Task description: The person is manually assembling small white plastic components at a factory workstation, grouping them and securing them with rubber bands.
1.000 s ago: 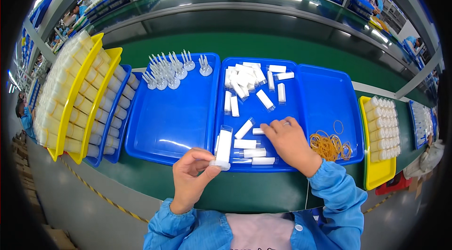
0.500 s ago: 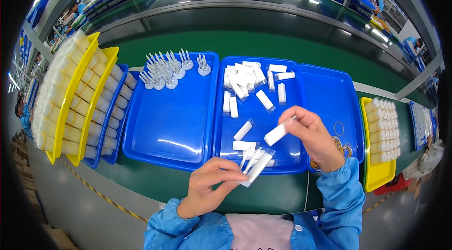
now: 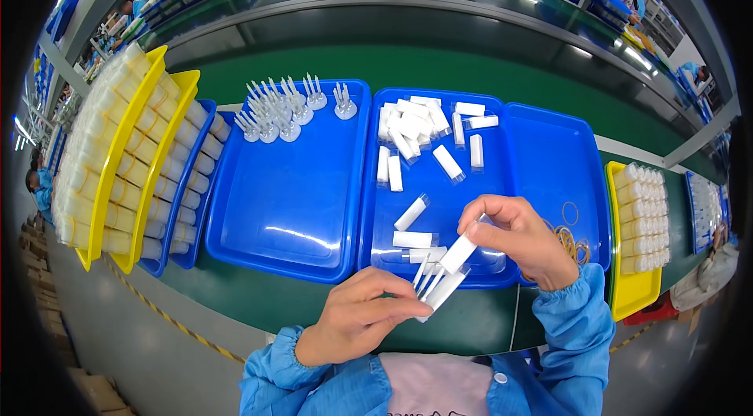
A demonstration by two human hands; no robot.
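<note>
My left hand (image 3: 357, 312) pinches the low end of a small holder with several thin white prongs (image 3: 423, 279); its base is mostly hidden by the fingers. A white block in a clear sleeve (image 3: 447, 288) sits along the holder's right side. Between thumb and fingers, my right hand (image 3: 522, 242) grips another white sleeved block (image 3: 458, 255), tilted, its lower end at the prong tips. Whether the two touch is unclear. Beneath the hands is the middle blue tray (image 3: 376, 247), with loose white sleeved blocks (image 3: 408, 122) piled toward its far side.
In the left blue tray (image 3: 274, 204) stand several clear pronged holders (image 3: 274, 114). The right blue tray (image 3: 549, 157) holds rubber bands (image 3: 579, 247). Stacked yellow trays (image 3: 129, 173) of white tubes rise at far left; another yellow tray (image 3: 635, 290) stands at right.
My right hand has brought its block down and left, close to the prong tips. My left hand has shifted slightly right with the holder.
</note>
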